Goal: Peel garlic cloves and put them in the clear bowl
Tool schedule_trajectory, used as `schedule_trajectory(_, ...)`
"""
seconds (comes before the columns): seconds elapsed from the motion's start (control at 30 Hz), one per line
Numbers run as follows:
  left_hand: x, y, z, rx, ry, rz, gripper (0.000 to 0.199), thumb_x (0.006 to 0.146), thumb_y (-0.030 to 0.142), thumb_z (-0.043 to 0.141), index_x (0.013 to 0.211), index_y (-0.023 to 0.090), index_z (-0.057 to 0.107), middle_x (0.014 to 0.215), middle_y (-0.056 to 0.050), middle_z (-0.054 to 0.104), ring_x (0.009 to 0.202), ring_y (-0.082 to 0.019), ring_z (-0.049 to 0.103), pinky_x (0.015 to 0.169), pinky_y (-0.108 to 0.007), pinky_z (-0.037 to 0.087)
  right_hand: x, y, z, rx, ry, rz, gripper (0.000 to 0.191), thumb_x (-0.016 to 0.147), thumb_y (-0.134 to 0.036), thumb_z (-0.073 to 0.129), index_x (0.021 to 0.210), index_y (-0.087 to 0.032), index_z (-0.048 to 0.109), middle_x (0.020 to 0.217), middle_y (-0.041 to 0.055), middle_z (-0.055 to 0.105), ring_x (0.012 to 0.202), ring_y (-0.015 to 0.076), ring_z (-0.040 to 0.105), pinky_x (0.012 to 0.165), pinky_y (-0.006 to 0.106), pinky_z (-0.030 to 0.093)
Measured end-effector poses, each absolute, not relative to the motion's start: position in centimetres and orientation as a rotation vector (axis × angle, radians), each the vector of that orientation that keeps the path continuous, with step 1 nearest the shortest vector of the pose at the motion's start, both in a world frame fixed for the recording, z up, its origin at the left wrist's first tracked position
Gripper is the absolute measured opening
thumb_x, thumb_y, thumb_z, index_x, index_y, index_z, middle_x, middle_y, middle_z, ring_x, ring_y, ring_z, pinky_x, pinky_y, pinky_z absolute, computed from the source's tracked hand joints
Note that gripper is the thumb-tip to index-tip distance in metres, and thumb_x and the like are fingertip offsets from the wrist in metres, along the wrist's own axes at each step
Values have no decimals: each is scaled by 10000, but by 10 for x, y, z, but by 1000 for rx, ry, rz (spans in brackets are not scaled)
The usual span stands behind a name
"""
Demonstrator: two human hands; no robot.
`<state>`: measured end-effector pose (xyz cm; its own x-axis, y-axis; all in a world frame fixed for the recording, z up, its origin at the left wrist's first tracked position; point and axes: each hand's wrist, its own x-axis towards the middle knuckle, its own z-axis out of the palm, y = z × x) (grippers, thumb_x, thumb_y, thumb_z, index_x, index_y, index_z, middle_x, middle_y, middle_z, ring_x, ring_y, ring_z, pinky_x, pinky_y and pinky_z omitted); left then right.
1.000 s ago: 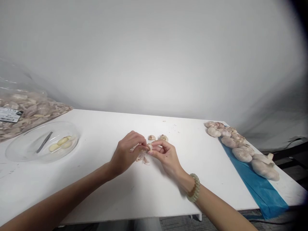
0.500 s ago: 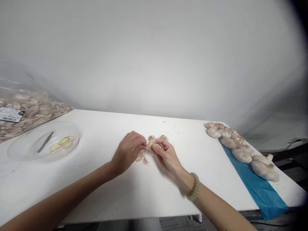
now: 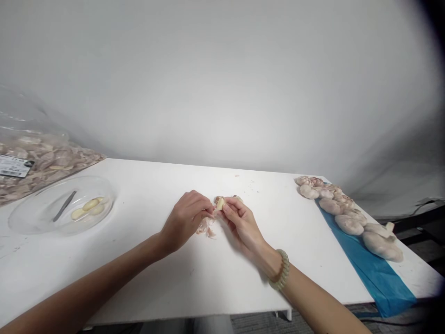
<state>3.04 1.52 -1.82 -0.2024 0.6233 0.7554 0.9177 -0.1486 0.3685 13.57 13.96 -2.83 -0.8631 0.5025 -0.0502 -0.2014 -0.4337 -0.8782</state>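
Between the fingertips of my right hand (image 3: 243, 225) is a pale garlic clove (image 3: 220, 204), tilted upward. My left hand (image 3: 189, 214) meets it from the left, thumb and fingers pinched together at the clove's lower end; what exactly they pinch is too small to make out. Loose garlic skins (image 3: 206, 228) lie on the table beneath the hands. Just behind my right fingers, another piece of garlic (image 3: 238, 198) is partly hidden. A beaded bracelet circles my right wrist.
To the left, a clear plastic bowl (image 3: 21, 224) holds several peeled cloves (image 3: 91, 204) and a small grey knife (image 3: 65, 205). A clear bag of garlic skins (image 3: 62, 157) stands behind it. Several garlic bulbs (image 3: 348, 224) lie along a blue plastic strip (image 3: 368, 269) at the right edge.
The clove in my right hand has turned, and more of its smooth pale side shows. Both hands have stayed nearly in place.
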Motion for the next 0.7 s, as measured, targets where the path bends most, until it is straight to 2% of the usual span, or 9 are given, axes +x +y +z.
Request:
schedule_trajectory(0.17, 31, 16, -18, -1749, -1798, -1271, 182, 817, 26, 475, 707, 163, 524, 690, -14, 569, 699, -133, 485, 642, -269, 397, 137, 143, -26, -433, -1383, 2294, 237, 684, -315, 709, 863, -180, 632, 884, 32, 632, 882, 152, 607, 892, 296, 457)
schedule_trajectory(0.37, 31, 16, -19, -1766, -1795, -1277, 174, 813, 29, 483, 714, 162, 536, 693, -15, 579, 707, -137, 494, 647, -269, 398, 137, 144, -25, -409, -1383, 2305, 214, 710, -302, 690, 863, -171, 619, 889, 40, 631, 883, 144, 603, 901, 285, 444)
schedule_trajectory(0.57, 31, 15, -19, -1781, -1826, -1262, 181, 843, 74, 457, 714, 166, 544, 696, -15, 590, 712, -137, 502, 664, -274, 403, 136, 147, -26, -433, -1338, 2264, 230, 708, -314, 695, 878, -174, 629, 915, 48, 643, 973, 168, 585, 940, 311, 440)
schedule_trajectory(0.7, 30, 14, -19, -1778, -1812, -1275, 175, 834, 59, 471, 710, 163, 536, 692, -12, 585, 710, -135, 502, 654, -268, 399, 135, 153, -29, -442, -1310, 2208, 212, 709, -312, 695, 866, -182, 636, 878, 36, 649, 935, 162, 596, 944, 329, 445)
